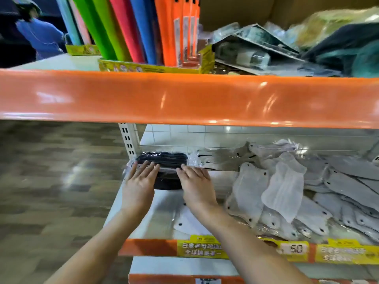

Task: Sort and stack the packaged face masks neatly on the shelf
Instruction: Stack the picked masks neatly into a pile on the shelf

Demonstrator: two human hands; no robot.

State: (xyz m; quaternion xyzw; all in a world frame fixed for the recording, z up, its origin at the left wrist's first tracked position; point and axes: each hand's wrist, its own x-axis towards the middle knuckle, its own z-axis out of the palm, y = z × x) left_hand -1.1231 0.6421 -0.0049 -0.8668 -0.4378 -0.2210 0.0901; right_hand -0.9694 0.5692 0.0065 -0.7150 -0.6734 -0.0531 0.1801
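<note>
A stack of black face masks (164, 158) in clear wrappers sits at the back left of the white middle shelf (162, 210). My left hand (140, 181) lies flat on the stack's left side, fingers straight. My right hand (194, 181) presses flat on its right side. A loose heap of grey packaged masks (287, 187) spreads over the shelf's right half. A few more grey packs (217, 160) lie behind my right hand. One white pack (190, 222) lies under my right forearm.
The orange edge of the upper shelf (184, 99) hangs just above my hands. On it stand coloured folders in a yellow box (147, 66) and mixed packets (256, 48). Yellow price labels (293, 251) line the front rail. A wood-pattern floor (51, 181) lies left.
</note>
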